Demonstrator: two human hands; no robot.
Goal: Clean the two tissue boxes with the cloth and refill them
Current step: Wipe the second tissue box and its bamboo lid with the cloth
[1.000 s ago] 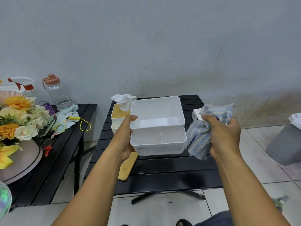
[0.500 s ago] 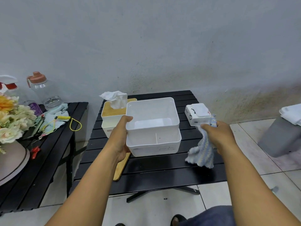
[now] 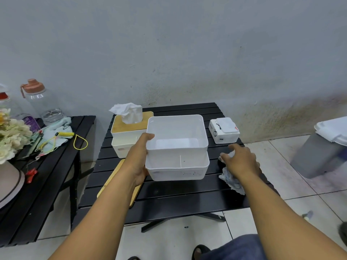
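One change: the right hand (image 3: 242,160), fingers apart, has dropped the crumpled blue-white cloth (image 3: 231,182) on the black slatted desk (image 3: 169,199), 3 o'clock of the lidless white plastic tissue box (image 3: 177,132) the left hand (image 3: 139,160) still grips

Open tissue box (image 3: 176,147) in left hand (image 3: 138,162), right hand (image 3: 242,162) over cloth (image 3: 231,180) on black table (image 3: 169,201).

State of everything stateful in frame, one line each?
Held tissue box: lid off, empty, gripped by left hand.
Second tissue box: lid on, tissue poking out.
Loose bamboo lid: flat on table.
Cloth: crumpled on table under open right hand.
Refill pack: closed.
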